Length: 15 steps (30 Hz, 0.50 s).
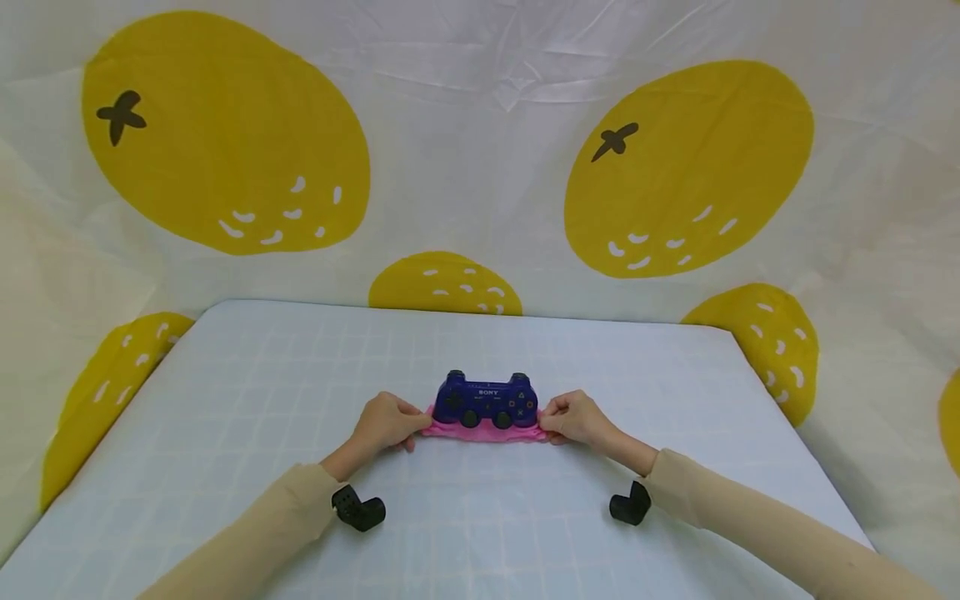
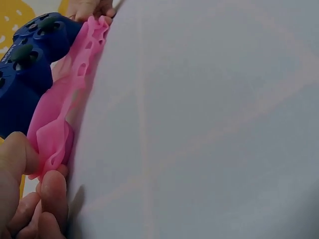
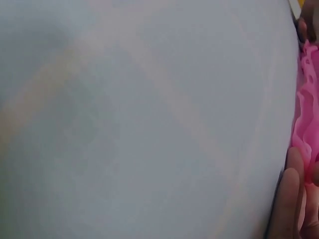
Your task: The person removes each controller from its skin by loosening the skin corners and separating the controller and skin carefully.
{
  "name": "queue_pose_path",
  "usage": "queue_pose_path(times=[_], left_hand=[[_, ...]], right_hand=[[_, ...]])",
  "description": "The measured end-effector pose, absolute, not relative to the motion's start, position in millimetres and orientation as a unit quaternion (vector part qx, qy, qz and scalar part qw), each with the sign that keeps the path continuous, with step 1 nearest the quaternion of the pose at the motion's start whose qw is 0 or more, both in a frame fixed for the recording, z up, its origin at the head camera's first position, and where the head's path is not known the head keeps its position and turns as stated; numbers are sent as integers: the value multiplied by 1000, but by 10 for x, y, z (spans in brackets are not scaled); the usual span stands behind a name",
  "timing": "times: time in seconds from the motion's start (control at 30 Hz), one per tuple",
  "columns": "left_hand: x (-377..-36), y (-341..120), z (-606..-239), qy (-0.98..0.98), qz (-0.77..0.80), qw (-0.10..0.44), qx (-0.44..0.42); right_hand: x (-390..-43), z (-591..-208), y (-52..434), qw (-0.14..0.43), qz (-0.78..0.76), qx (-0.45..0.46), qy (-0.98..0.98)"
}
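A dark blue game controller (image 1: 487,398) with a SONY mark lies on or partly inside a soft pink silicone sleeve (image 1: 486,432) in the middle of the table. My left hand (image 1: 384,421) pinches the sleeve's left end between thumb and fingers. At the opposite end, my right hand (image 1: 581,419) pinches the pink edge. In the left wrist view the sleeve (image 2: 52,124) has a wavy rim with cutouts, and the controller (image 2: 30,64) sits beside that rim. Only the pink sleeve (image 3: 309,114) and some fingers show in the right wrist view; the controller is out of sight there.
The table (image 1: 480,533) has a pale cloth with a faint grid. Behind it hangs a white curtain (image 1: 465,150) printed with yellow fruit. A black wrist camera (image 1: 358,508) sits by the left sleeve cuff, another black camera (image 1: 630,503) by the right.
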<state>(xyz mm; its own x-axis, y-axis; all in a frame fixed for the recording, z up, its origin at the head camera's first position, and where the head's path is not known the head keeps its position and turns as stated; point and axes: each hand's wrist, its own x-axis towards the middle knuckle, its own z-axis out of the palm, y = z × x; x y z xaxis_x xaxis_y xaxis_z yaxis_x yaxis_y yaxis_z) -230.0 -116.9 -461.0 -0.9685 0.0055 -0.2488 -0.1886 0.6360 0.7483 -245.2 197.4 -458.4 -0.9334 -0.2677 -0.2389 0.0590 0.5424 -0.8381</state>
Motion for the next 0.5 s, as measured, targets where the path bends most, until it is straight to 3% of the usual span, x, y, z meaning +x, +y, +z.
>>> queue_pose_path(times=[0.23,0.5], left_hand=[[-2313,-1170,-4619,918,381,104,-39],[-2264,-1149,-4647,908,414,61,-19]], right_hand=[[-2429,-4579,1973,146,-451,-93,875],[-2420,-4599,1965,143,-468,-56,870]])
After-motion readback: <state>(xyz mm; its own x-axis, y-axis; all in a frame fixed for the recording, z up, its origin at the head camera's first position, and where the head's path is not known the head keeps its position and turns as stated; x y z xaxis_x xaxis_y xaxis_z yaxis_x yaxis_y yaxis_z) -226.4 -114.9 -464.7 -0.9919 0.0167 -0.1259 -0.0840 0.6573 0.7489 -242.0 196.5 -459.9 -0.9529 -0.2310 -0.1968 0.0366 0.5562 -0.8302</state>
